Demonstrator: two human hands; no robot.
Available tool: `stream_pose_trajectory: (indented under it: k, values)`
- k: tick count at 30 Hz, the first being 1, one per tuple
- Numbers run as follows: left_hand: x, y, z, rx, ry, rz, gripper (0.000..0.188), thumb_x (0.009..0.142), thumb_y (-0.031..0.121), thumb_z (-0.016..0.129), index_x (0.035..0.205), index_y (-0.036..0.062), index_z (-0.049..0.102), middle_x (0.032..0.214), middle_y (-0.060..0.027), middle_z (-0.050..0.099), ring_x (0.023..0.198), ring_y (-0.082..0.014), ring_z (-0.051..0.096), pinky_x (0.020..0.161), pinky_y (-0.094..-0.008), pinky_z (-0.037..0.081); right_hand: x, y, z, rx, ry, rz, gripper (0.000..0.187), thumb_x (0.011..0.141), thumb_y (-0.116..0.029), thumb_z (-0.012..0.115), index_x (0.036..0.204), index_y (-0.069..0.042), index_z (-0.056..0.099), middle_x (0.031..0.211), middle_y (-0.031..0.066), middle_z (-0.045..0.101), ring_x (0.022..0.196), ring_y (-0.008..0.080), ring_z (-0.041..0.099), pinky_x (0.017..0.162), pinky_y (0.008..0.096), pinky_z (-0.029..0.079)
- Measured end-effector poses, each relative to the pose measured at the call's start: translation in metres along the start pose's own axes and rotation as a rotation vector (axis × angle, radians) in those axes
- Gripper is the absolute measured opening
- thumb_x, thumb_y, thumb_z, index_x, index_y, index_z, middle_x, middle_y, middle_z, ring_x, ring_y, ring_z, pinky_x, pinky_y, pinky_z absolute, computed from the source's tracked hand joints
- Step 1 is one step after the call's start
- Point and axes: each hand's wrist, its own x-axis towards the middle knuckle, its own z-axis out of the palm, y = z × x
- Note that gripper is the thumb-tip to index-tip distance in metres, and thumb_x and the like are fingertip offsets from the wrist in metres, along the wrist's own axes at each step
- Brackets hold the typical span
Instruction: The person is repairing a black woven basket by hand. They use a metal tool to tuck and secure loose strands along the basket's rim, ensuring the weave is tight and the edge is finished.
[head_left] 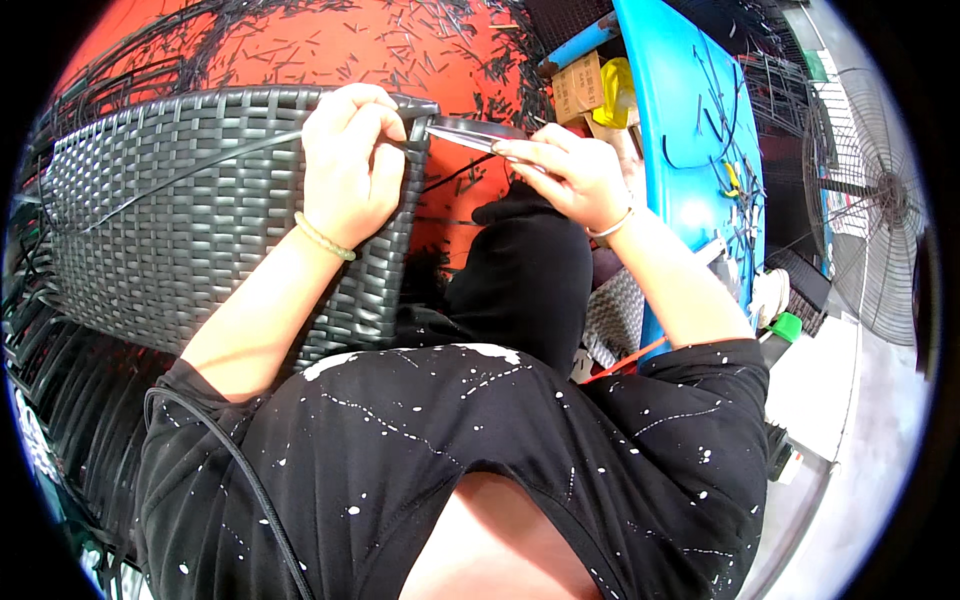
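Note:
A dark grey woven plastic-rattan panel [200, 190] lies to the left, its straight edge running beside my left hand. My left hand [350, 165] is closed at the panel's upper right corner, thumb and fingers bent over the rim. From it a loose flat rattan strip [215, 160] trails leftward across the weave. Just right of that corner, my right hand [570, 172] pinches a shiny grey-and-black tapered piece [472, 132] between thumb and fingers. It reaches toward the panel's edge; whether it is a blade or a flat strip, I cannot tell.
Short black offcuts litter the red floor [350, 45]. A blue table [690, 90] stands at right with strips and scraps on it, a cardboard box [578, 88] and yellow bag [617, 92] beside it. Farther right is a fan [885, 200]. Black strips are heaped at left.

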Motion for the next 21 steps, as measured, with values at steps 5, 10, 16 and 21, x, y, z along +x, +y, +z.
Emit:
stream_pose_trajectory:
  k: [5,10,16,21]
  values:
    - [-0.002,-0.002,-0.001,0.0,0.031,0.007,0.005,0.071,0.005,0.057,0.076,0.0063,0.058,0.096,-0.0079,0.06,0.092,-0.0279,0.058,0.084,-0.0392,0.044,0.009,0.003,-0.011,0.02,-0.063,-0.016,0.032,0.086,-0.018,0.071,0.118,-0.021,0.071,0.079,0.0016,0.057,0.061,0.0191,0.059,0.054,0.0309,0.048]
    - [0.0,-0.001,-0.001,-0.002,0.06,0.013,0.005,0.07,0.004,0.056,0.074,0.0065,0.057,0.094,-0.0067,0.059,0.088,-0.0277,0.058,0.08,-0.0399,0.045,0.012,-0.003,-0.001,-0.106,-0.098,0.014,0.034,0.087,-0.017,0.067,0.122,-0.017,0.065,0.084,0.0044,0.058,0.074,0.0236,0.063,0.063,0.0347,0.051]
    - [0.0,-0.001,0.002,-0.028,0.074,0.003,0.005,0.07,0.005,0.056,0.075,0.0076,0.056,0.093,-0.0053,0.058,0.088,-0.027,0.058,0.08,-0.0401,0.044,0.004,-0.002,0.02,0.009,0.157,0.16,0.038,0.082,-0.024,0.074,0.116,-0.012,0.063,0.078,0.0057,0.062,0.066,0.0256,0.064,0.059,0.0355,0.051]
    - [0.0,0.001,0.001,-0.011,0.065,0.003,0.006,0.071,0.005,0.056,0.076,0.0079,0.056,0.094,-0.0049,0.059,0.091,-0.0264,0.059,0.083,-0.0392,0.044,0.015,0.011,0.037,-0.263,0.133,0.142,0.025,0.072,-0.028,0.078,0.072,-0.013,0.058,0.067,0.004,0.061,0.061,0.0259,0.063,0.055,0.0374,0.049]
